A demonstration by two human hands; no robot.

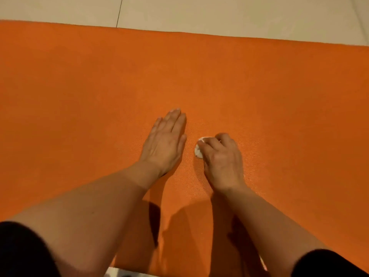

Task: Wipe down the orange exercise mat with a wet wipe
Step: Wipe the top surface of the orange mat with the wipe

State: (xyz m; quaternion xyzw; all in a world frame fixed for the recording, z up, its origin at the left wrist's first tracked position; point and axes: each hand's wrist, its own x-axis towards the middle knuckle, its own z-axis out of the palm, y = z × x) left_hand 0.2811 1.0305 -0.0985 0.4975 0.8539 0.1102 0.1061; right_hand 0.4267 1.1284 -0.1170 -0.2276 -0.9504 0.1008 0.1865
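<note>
The mat (259, 92) is orange and finely textured, lying flat and unrolled across pale floor tiles. The wipe (198, 150) is white and bunched small, pressed on the mat's middle, mostly hidden under curled fingers.

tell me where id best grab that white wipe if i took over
Probably the white edge of the wet wipe poking out left of the right hand. Come from the left, low over the orange mat; the rest is bunched under the curled fingers.

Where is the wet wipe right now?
In the head view, the wet wipe sits bunched under the right hand fingers, near the orange mat's middle, beside the flat left hand.
</note>
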